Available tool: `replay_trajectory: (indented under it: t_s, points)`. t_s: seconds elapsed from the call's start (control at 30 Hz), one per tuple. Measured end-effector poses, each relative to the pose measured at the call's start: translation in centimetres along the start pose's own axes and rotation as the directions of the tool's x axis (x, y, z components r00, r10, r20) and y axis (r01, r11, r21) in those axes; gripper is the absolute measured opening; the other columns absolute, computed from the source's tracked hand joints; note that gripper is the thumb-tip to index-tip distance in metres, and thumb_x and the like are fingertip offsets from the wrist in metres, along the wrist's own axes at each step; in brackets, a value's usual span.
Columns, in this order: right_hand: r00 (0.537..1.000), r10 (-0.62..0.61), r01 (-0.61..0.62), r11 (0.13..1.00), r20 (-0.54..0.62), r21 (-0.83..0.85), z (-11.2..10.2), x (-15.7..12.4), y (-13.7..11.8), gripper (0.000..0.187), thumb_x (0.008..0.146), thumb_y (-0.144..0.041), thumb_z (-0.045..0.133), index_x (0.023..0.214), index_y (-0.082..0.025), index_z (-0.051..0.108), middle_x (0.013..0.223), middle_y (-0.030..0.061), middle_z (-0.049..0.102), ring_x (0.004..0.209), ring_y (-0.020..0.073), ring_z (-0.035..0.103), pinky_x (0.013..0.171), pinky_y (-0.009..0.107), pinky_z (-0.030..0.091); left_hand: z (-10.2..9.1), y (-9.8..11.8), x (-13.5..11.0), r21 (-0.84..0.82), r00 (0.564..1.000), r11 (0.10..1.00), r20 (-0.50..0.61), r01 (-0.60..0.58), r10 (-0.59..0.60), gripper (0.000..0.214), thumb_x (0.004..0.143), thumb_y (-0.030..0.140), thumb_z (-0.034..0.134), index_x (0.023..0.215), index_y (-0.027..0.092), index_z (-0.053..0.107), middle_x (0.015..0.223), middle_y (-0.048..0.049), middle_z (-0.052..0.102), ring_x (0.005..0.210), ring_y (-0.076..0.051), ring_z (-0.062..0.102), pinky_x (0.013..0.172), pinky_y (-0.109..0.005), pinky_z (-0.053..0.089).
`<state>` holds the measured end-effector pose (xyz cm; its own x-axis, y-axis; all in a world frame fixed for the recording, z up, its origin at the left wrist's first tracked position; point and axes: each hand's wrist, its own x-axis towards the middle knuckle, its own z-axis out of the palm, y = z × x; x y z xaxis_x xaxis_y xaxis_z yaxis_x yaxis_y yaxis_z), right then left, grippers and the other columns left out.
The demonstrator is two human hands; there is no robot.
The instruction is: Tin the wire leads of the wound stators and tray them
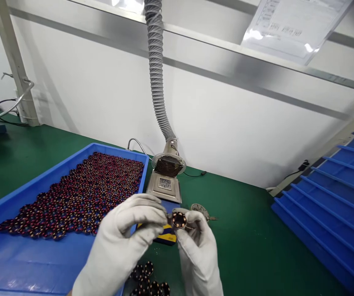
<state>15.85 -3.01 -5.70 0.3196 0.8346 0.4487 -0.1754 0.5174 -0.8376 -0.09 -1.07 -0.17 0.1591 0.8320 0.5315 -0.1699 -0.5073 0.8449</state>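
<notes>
In white gloves, both my hands meet low in the middle of the head view. My right hand (197,242) pinches a small round black ring part (179,220) with copper-coloured spots around its opening, which faces me. At the ring's left side, the fingers of my left hand (133,232) are closed together. A small dark grey piece shows at their tips, but I cannot make out what it is. Several similar ring parts (149,283) lie loose on the green table below my hands. A blue and yellow box (167,236) is partly hidden behind my fingers.
A large blue tray (41,265) at left holds many ring parts (84,193). Behind my hands stands a metal device (164,185) under a grey flexible duct (156,70). A round metal piece (200,210) lies right of it. Stacked blue trays (328,205) stand at right.
</notes>
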Motion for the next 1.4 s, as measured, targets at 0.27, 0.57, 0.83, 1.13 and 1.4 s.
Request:
replay_trajectory:
  t_s: [0.27, 0.57, 0.83, 1.13, 1.4]
  points:
    - [0.703, -0.702, 0.579, 0.475, 0.112, -0.663, 2.1, -1.9, 0.4, 0.025, 0.073, -0.002, 0.067, 0.084, -0.022, 0.058, 0.103, 0.004, 0.063, 0.094, 0.0194, 0.064, 0.079, 0.033, 0.056, 2.7, -1.1, 0.0, -0.387, 0.894, 0.806, 0.177, 0.448, -0.412, 0.023, 0.072, 0.03, 0.074, 0.093, 0.022, 0.072, 0.096, -0.0051, 0.071, 0.093, -0.02, 0.064, 0.084, -0.027, 0.05]
    - [0.796, -0.586, 0.372, 0.671, -0.151, -0.642, 2.7, -2.5, -0.2, 0.03, 0.069, -0.004, 0.072, 0.078, -0.028, 0.057, 0.103, 0.0023, 0.063, 0.094, 0.0203, 0.062, 0.075, 0.033, 0.055, 2.0, -1.9, 0.6, -0.538, 0.925, 0.789, -0.044, 0.297, -0.378, 0.021, 0.069, 0.03, 0.079, 0.088, 0.023, 0.072, 0.094, 0.0006, 0.072, 0.091, -0.013, 0.065, 0.085, -0.018, 0.049]
    - [0.853, -0.519, 0.397, 0.712, -0.054, -0.579, 2.4, -2.5, -0.8, 0.031, 0.07, -0.002, 0.07, 0.075, -0.029, 0.054, 0.096, 0.0011, 0.065, 0.092, 0.0211, 0.063, 0.079, 0.037, 0.053, 2.1, -0.8, 0.4, -0.474, 0.909, 0.825, -0.11, 0.307, -0.401, 0.009, 0.063, 0.016, 0.078, 0.068, 0.02, 0.073, 0.073, 0.0009, 0.072, 0.068, -0.011, 0.065, 0.067, -0.015, 0.052]
    - [0.821, -0.571, 0.457, 0.66, -0.003, -0.596, 2.6, -2.2, -0.6, 0.027, 0.072, -0.005, 0.066, 0.074, -0.029, 0.054, 0.094, 0.0004, 0.063, 0.092, 0.0203, 0.061, 0.077, 0.034, 0.05, 2.0, 0.4, 0.6, -0.417, 0.877, 0.789, 0.045, 0.451, -0.478, 0.012, 0.066, 0.015, 0.072, 0.078, 0.018, 0.072, 0.081, -0.0035, 0.072, 0.078, -0.016, 0.066, 0.074, -0.024, 0.053]
    - [0.918, -0.392, 0.343, 0.859, -0.058, -0.379, 2.5, -2.2, -0.5, 0.029, 0.071, -0.004, 0.068, 0.08, -0.028, 0.054, 0.096, -0.0001, 0.064, 0.091, 0.017, 0.063, 0.079, 0.031, 0.052, 0.8, -1.2, 0.9, -0.61, 0.86, 0.751, -0.215, 0.252, -0.463, 0.02, 0.068, 0.028, 0.079, 0.086, 0.023, 0.072, 0.08, 0.0025, 0.073, 0.079, -0.009, 0.067, 0.075, -0.012, 0.051]
